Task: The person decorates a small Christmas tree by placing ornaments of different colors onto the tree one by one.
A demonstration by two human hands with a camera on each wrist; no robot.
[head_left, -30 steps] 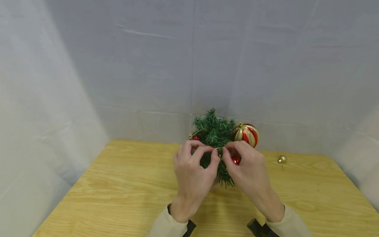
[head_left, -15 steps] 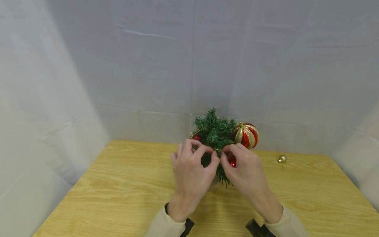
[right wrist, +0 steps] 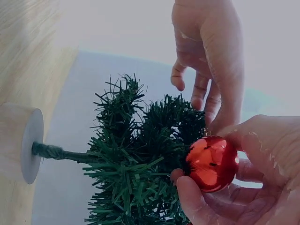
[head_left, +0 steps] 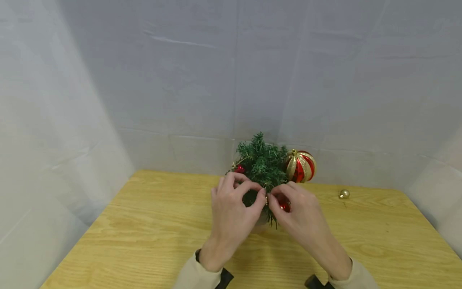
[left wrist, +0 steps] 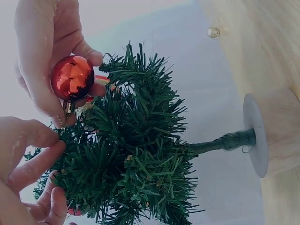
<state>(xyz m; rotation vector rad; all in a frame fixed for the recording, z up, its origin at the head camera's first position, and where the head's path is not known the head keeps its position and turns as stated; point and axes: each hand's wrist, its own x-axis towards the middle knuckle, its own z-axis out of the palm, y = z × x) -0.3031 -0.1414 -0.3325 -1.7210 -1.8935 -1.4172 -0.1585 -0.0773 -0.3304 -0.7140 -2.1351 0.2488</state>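
Note:
A small green artificial Christmas tree stands at the middle back of the table, both hands in front of it. My right hand pinches a shiny red bauble near its gold cap, and the ball hangs beside the curled fingers. Thumb and forefinger of my left hand meet at a branch tip, pinching the bauble's thin gold string; the string's end is hidden by the fingers. A large red-and-gold striped bauble hangs on the tree's right, and another red bauble on its left.
The tree's trunk rises from a round, pale wooden base. A small gold bauble lies on the wooden table, to the right near the back edge. White cloth hangs behind and at both sides.
Both hands have drawn slightly closer and lower against the branch. The gold string, earlier stretched between the fingertips, is now mostly hidden, and the red bauble has shifted down a little.

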